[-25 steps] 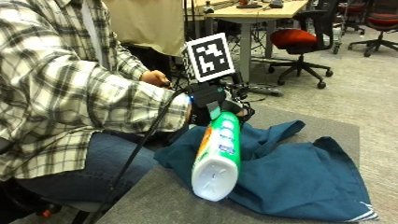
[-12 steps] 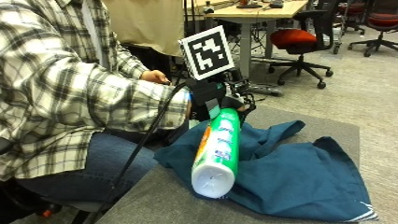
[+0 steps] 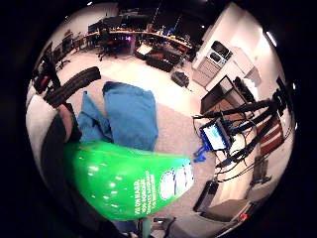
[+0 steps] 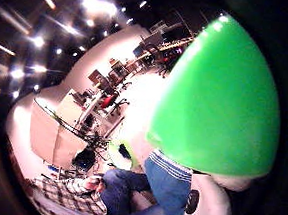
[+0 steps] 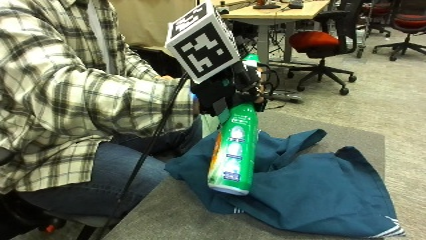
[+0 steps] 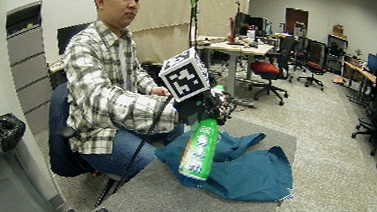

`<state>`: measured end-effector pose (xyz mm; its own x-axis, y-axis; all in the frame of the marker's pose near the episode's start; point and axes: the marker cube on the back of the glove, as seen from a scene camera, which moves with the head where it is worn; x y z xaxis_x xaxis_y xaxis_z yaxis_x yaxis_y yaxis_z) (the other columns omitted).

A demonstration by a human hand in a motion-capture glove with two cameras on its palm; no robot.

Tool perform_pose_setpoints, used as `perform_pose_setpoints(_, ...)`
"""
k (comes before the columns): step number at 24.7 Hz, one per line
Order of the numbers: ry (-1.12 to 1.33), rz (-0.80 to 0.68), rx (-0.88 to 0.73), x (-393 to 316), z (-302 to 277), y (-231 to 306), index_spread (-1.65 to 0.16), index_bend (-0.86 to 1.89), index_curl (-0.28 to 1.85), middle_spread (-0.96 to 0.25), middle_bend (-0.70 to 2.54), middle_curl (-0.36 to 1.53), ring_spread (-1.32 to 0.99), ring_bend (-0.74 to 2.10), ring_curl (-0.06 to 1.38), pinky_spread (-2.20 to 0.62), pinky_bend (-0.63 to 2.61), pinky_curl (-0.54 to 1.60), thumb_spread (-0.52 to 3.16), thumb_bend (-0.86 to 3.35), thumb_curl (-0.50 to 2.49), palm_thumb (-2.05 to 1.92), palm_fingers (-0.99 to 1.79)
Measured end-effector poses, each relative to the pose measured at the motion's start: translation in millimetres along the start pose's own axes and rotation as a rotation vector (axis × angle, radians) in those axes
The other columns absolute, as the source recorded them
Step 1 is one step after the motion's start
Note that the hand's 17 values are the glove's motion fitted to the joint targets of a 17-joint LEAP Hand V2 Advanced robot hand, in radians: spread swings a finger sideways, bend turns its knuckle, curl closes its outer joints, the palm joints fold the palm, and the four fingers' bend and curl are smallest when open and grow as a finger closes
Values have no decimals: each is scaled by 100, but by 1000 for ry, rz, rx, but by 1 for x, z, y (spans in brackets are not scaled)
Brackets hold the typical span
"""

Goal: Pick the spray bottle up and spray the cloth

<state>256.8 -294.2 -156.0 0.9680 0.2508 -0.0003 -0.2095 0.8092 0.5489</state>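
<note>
Centre frame, gloved right hand (image 5: 226, 90) grips green spray bottle (image 5: 232, 150) by its neck, bottle lifted, base tilted down toward frame bottom, over crumpled blue cloth (image 5: 313, 190) on grey table (image 5: 166, 215), lower right.

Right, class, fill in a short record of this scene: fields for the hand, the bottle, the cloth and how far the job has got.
Hand: black-gloved right hand grips the bottle's neck.
Bottle: tall green plastic spray bottle, lifted and tilted, base lowest, above the cloth.
Cloth: rumpled teal fabric cloth spread on the grey table.
Contact: cannot tell if the bottle's base touches the cloth.
Progress: bottle picked up; no spray visible.
</note>
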Motion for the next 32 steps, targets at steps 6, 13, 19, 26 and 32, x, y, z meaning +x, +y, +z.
perform_pose_setpoints(6, -321, 122, 130, 0, -21, -3, -24, 35, 60, -9, 53, 50, -17, 57, 47, -17, 44, 43, 17, -3, 80, 103, 132)
perform_pose_setpoints(13, -701, 231, 245, -6, -35, -10, -24, 35, 60, -9, 52, 50, -17, 57, 47, -17, 43, 43, 17, -3, 80, 103, 132)
perform_pose_setpoints(19, -747, 204, 233, -22, -24, -14, -24, 35, 60, -9, 52, 50, -17, 56, 47, -17, 43, 43, 17, -3, 80, 103, 131)
perform_pose_setpoints(26, -867, 117, 203, -74, 1, -24, -24, 35, 60, -9, 53, 50, -17, 56, 47, -17, 43, 43, 17, -3, 80, 104, 131)
perform_pose_setpoints(32, -992, 99, 157, -123, 43, -41, -24, 34, 60, -8, 52, 50, -17, 55, 47, -16, 44, 43, 19, -3, 80, 103, 130)
